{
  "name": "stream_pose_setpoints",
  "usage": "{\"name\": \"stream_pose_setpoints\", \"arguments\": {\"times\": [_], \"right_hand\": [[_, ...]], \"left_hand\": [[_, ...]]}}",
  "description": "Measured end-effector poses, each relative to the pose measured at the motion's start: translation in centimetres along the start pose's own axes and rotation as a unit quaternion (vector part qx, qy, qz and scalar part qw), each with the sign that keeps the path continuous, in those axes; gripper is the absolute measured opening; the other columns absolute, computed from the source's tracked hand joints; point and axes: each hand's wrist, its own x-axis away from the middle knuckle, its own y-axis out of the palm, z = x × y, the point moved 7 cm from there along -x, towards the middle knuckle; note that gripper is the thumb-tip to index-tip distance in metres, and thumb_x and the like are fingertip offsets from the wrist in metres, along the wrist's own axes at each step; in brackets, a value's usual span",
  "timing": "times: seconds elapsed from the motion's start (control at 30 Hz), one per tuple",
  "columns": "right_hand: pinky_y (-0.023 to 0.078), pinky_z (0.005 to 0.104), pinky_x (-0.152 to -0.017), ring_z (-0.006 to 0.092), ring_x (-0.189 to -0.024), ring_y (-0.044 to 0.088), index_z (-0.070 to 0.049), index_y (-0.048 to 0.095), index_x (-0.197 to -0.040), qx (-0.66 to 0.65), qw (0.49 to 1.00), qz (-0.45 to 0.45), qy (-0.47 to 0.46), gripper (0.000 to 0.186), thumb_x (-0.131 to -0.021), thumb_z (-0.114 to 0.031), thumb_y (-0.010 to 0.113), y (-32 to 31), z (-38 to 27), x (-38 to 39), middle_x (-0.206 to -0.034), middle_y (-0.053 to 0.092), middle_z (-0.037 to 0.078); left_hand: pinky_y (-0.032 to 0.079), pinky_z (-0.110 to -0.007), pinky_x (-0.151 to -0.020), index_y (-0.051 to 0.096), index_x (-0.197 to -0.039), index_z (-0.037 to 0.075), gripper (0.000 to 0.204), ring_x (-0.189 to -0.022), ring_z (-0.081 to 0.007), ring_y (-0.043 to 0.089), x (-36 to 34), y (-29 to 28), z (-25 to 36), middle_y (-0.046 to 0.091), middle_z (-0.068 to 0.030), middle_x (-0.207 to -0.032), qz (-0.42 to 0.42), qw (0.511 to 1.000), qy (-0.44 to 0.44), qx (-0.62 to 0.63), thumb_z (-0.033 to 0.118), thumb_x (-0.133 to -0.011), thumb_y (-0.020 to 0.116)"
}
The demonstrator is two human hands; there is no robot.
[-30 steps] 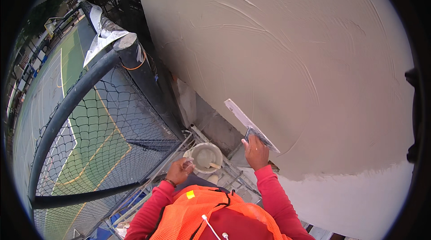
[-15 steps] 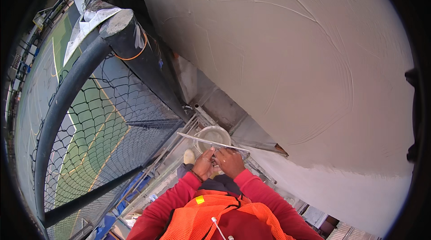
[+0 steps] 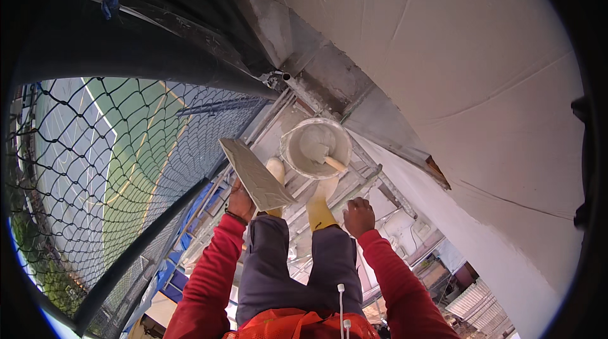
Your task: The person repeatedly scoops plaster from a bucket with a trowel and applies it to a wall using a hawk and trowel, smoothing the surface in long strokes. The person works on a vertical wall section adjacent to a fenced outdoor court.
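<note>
My left hand (image 3: 240, 203), with a dark band at the wrist, is closed under a long flat plastering trowel (image 3: 256, 175). Its broad blade is smeared with grey plaster and tilts down toward the right; the grip is hidden beneath it. Ahead of my legs stands a round pale bucket (image 3: 289, 156) with wet plaster inside. A small trowel with a wooden handle (image 3: 335, 163) rests in it, its blade coated in plaster. My right hand (image 3: 359, 217) hangs near the bucket's lower right, fingers curled, with nothing visible in them.
A freshly coated wall (image 3: 481, 66) rises along the right. At left, a chain-link fence (image 3: 126, 149) on dark pipes borders a sports court. My yellow boots (image 3: 322, 212) stand on narrow scaffold planks, with gaps showing the ground below. A broken ledge end (image 3: 437, 171) juts out right of the bucket.
My hands have parted: the left carries the plastering trowel left, and the right has moved right, off it. My view has tipped downward, showing more of the bucket and my legs.
</note>
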Motion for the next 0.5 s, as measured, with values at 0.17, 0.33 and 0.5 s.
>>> {"name": "stream_pose_setpoints", "arguments": {"times": [0.17, 0.33, 0.5], "right_hand": [[0.041, 0.0468, -0.107, 0.0320, -0.122, 0.053, -0.004, 0.070, -0.113, 0.142, 0.984, 0.046, -0.098, 0.029, -0.095, -0.023, 0.058, 13.1, 2.6, -16.9, -0.119, 0.065, 0.013], [0.041, 0.0452, -0.110, 0.0309, -0.131, 0.055, -0.006, 0.072, -0.117, 0.194, 0.973, -0.085, -0.087, 0.031, -0.099, -0.021, 0.053, 21.4, 1.6, -26.2, -0.125, 0.071, 0.013], [0.056, 0.0470, -0.092, 0.0348, -0.110, 0.069, -0.002, 0.060, -0.133, 0.081, 0.983, -0.163, -0.002, 0.043, -0.094, -0.022, 0.060, 20.0, 3.0, -24.5, -0.113, 0.074, 0.017]], "left_hand": [[0.052, -0.048, -0.110, 0.059, -0.143, 0.005, 0.040, -0.124, -0.0326, 0.065, -6.4, -5.8, -7.7, 0.068, -0.0146, -0.136, -0.245, 0.968, 0.003, -0.051, 0.017, -0.105, 0.057], [0.052, -0.047, -0.109, 0.059, -0.143, 0.006, 0.044, -0.125, -0.0312, 0.065, -9.1, -12.3, -14.9, 0.067, -0.0131, -0.139, -0.239, 0.954, -0.017, -0.181, 0.026, -0.103, 0.062], [0.053, -0.045, -0.108, 0.060, -0.141, 0.007, 0.043, -0.124, -0.0288, 0.066, -8.3, -9.9, -19.6, 0.068, -0.0111, -0.138, -0.199, 0.962, -0.185, 0.043, 0.029, -0.104, 0.062]]}}
